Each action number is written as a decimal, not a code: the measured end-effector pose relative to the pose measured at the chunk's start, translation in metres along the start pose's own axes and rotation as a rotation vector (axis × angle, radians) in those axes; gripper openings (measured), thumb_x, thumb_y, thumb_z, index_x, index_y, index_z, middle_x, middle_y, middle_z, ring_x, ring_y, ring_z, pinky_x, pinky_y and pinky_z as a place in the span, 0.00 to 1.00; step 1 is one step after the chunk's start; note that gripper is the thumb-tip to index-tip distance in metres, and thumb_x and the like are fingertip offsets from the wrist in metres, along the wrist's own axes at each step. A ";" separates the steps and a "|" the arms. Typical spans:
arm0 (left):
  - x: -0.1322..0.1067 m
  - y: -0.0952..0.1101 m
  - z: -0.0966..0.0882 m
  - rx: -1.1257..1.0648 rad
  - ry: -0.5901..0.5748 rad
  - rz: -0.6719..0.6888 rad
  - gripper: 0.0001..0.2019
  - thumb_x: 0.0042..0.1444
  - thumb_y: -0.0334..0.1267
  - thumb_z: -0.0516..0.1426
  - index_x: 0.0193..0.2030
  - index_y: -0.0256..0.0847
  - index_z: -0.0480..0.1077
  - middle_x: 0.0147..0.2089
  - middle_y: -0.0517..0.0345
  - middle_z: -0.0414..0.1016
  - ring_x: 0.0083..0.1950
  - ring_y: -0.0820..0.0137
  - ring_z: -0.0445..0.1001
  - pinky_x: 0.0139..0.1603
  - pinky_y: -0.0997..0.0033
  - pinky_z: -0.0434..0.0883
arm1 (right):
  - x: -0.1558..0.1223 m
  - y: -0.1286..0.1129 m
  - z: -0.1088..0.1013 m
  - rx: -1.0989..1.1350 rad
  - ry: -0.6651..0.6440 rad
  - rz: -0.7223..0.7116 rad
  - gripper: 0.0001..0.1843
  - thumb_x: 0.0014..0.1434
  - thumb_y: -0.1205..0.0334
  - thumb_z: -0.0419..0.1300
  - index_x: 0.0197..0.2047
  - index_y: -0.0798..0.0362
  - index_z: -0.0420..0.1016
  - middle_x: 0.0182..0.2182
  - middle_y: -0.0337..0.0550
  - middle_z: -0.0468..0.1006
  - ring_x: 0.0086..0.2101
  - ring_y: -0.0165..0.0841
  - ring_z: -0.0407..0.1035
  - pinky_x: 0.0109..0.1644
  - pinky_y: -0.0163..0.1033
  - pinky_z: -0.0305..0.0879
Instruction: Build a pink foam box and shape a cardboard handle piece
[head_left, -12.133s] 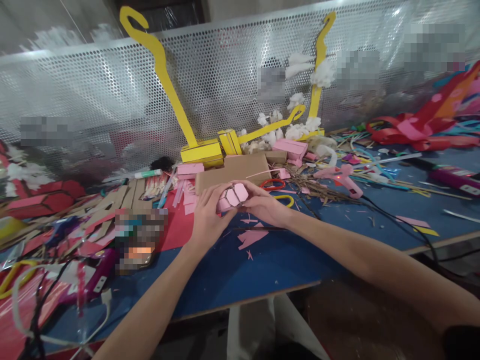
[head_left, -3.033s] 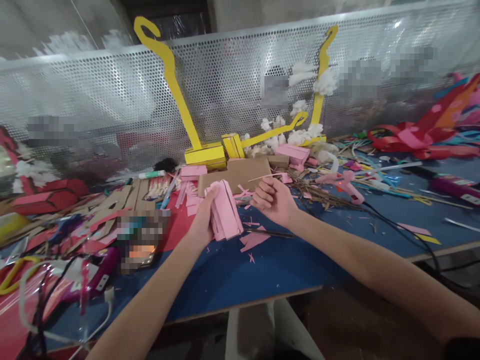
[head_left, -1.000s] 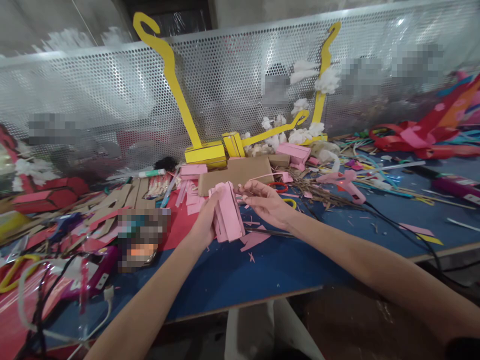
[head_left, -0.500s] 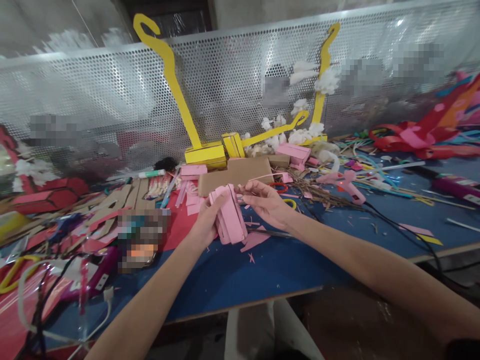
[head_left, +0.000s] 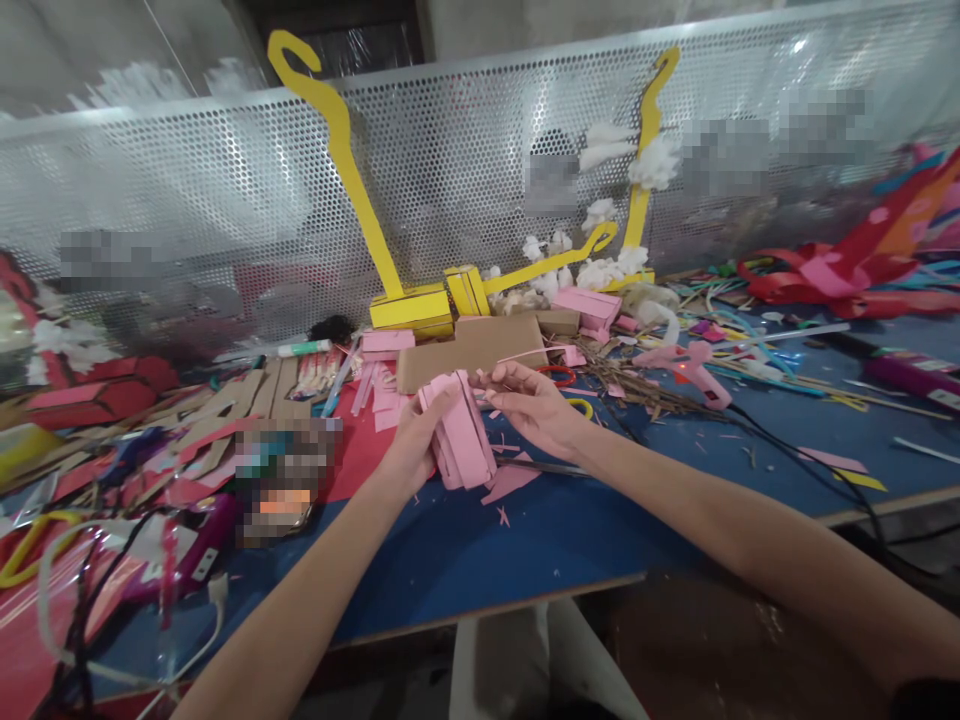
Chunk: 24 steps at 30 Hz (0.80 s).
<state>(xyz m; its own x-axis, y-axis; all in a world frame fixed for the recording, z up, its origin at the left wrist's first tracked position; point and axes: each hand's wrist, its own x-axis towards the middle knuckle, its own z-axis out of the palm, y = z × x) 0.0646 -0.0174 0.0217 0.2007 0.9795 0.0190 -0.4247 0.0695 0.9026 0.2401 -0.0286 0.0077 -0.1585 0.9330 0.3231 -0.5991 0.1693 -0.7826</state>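
My left hand [head_left: 409,445] is closed round a small pink box [head_left: 463,440] covered in paper, holding it tilted above the blue table. Thumb and fingers grip the box by its left side; a dark seam runs along its right edge. Close to the box's upper right corner, my right hand [head_left: 536,405] pinches a thin pink paper strip [head_left: 525,353] that sticks out past the fingers. Whether the strip touches the box I cannot tell. Under the hands lie pink paper scraps [head_left: 514,480] and scissors [head_left: 551,466], partly covered.
A pink glue gun [head_left: 686,370] with a lit red light lies to the right, its black cord trailing off. Yellow hooked cardboard pieces [head_left: 409,308] stand at the back by a perforated metal panel [head_left: 465,150]. Brown cardboard [head_left: 480,345], twigs and a white cable [head_left: 217,590] lie about.
Almost nothing differs. The fingers of my right hand have shifted very slightly beside the box's upper corner; the box stays in my left hand.
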 end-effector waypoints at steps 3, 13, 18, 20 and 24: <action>0.001 -0.001 -0.001 -0.012 -0.005 -0.003 0.23 0.44 0.44 0.74 0.47 0.39 0.78 0.44 0.52 0.85 0.43 0.64 0.82 0.46 0.68 0.79 | 0.000 0.000 -0.001 -0.003 -0.001 0.003 0.16 0.46 0.72 0.76 0.36 0.50 0.78 0.42 0.39 0.82 0.47 0.31 0.75 0.51 0.35 0.72; 0.004 -0.005 -0.005 -0.002 -0.033 0.010 0.23 0.44 0.46 0.73 0.45 0.38 0.79 0.44 0.52 0.85 0.42 0.65 0.82 0.43 0.71 0.78 | -0.001 -0.002 0.002 -0.012 -0.010 -0.016 0.12 0.49 0.67 0.76 0.32 0.51 0.78 0.36 0.36 0.80 0.35 0.26 0.73 0.45 0.35 0.73; 0.005 -0.005 -0.005 0.002 -0.003 0.001 0.23 0.43 0.45 0.74 0.45 0.39 0.78 0.42 0.53 0.85 0.40 0.66 0.82 0.42 0.70 0.78 | 0.000 -0.001 0.002 -0.019 -0.010 -0.027 0.12 0.50 0.65 0.76 0.33 0.51 0.78 0.33 0.35 0.78 0.33 0.25 0.73 0.44 0.34 0.73; 0.005 -0.005 -0.005 0.001 -0.004 0.007 0.23 0.43 0.45 0.74 0.45 0.39 0.79 0.42 0.53 0.85 0.40 0.66 0.82 0.43 0.70 0.78 | 0.000 -0.001 0.001 -0.020 -0.010 -0.029 0.12 0.50 0.65 0.76 0.33 0.51 0.77 0.33 0.35 0.77 0.33 0.25 0.73 0.43 0.34 0.72; 0.003 -0.004 -0.004 -0.003 -0.010 0.011 0.22 0.44 0.45 0.74 0.44 0.39 0.79 0.43 0.53 0.85 0.40 0.66 0.81 0.42 0.72 0.77 | 0.000 -0.002 0.002 -0.018 -0.015 -0.029 0.12 0.50 0.66 0.76 0.33 0.51 0.77 0.33 0.35 0.78 0.33 0.26 0.72 0.42 0.35 0.72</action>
<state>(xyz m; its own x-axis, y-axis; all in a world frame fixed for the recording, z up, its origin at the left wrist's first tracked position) 0.0634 -0.0137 0.0159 0.2045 0.9783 0.0330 -0.4297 0.0594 0.9010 0.2399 -0.0292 0.0101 -0.1533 0.9226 0.3540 -0.5895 0.2021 -0.7821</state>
